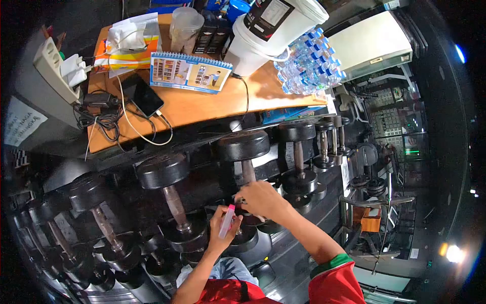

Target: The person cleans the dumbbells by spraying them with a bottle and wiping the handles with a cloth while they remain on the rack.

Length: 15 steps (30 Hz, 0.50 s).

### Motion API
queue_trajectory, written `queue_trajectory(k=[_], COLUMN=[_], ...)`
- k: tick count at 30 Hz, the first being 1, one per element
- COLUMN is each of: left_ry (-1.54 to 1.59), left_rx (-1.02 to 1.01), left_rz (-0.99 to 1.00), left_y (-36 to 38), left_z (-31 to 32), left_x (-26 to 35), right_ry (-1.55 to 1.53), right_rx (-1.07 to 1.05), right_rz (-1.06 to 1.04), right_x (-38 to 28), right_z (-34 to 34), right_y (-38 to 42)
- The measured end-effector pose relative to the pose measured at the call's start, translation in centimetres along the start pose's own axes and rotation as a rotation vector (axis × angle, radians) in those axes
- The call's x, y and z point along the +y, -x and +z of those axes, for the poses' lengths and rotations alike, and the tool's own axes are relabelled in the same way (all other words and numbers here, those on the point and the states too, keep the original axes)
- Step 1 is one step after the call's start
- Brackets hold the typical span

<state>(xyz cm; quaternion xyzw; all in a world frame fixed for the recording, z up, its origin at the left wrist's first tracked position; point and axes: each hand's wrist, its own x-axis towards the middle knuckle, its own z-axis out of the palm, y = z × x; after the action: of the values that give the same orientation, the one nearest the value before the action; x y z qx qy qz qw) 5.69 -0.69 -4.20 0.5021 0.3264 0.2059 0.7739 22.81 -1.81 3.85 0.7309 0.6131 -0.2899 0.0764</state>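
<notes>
My left hand (218,229) is closed around a slim, pale pink tube (226,225) with a bright pink top end. The tube stands tilted, its bright end up towards my right hand (264,201). The fingers of my right hand are curled together just beyond that end, and I cannot tell what is in them. A dark spot shows at its fingers. Right behind my right hand is a black dumbbell (244,146) with a worn metal handle, partly covered by the hand.
A row of black dumbbells (163,171) runs across the rack. Behind it, a wooden desk (195,109) bears a phone (144,96), a desk calendar (190,72), white buckets (253,48) and packed water bottles (309,63). Gym equipment (377,202) stands on the right.
</notes>
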Motion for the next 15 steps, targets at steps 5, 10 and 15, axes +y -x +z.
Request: queue_trajectory(k=[5, 10, 15], left_ry=[0.033, 0.098, 0.093], left_rx=[0.031, -0.028, -0.076], left_rz=[0.022, 0.016, 0.148], left_y=[0.4, 0.6, 0.7], left_z=[0.2, -0.2, -0.4], left_x=[-0.1, -0.7, -2.0], right_ry=[0.302, 0.154, 0.051], right_rx=[0.08, -0.075, -0.098], right_rz=[0.028, 0.041, -0.03], right_x=[-2.3, -1.8, 0.0], right_z=[1.3, -0.7, -1.1], right_y=[-2.6, -2.4, -1.1])
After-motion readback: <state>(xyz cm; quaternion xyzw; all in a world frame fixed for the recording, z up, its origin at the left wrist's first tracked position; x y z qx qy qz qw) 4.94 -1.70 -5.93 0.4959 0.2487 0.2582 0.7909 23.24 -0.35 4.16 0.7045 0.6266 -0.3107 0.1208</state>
